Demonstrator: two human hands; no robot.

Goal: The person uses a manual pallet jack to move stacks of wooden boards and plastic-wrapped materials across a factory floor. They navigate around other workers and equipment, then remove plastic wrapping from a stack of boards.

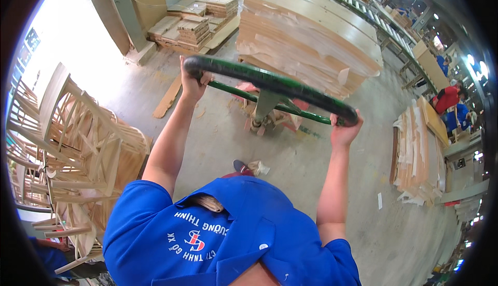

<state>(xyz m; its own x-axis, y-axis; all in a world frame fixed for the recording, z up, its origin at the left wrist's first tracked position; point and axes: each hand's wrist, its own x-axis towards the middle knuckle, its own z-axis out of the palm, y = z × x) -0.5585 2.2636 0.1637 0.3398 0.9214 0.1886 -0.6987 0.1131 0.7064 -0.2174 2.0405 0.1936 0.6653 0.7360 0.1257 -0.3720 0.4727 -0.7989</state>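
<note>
A green pallet jack handle, dark and worn along its thick top bar, spans the space in front of me at a slant. My left hand is wrapped round its left end. At the lower right end, my right hand grips it, fingers curled round the side. Both arms are stretched forward. Below the handle, the pallet jack's base shows in part, with reddish parts. Beyond it stands a tall stack of wooden panels with thin sheets hanging from its side.
Wooden chair frames are piled at left. Board stacks lie far left, near a bright doorway. More upright panels stand at right. A roller conveyor runs behind. Co-workers are far right. A wood strip lies on the floor.
</note>
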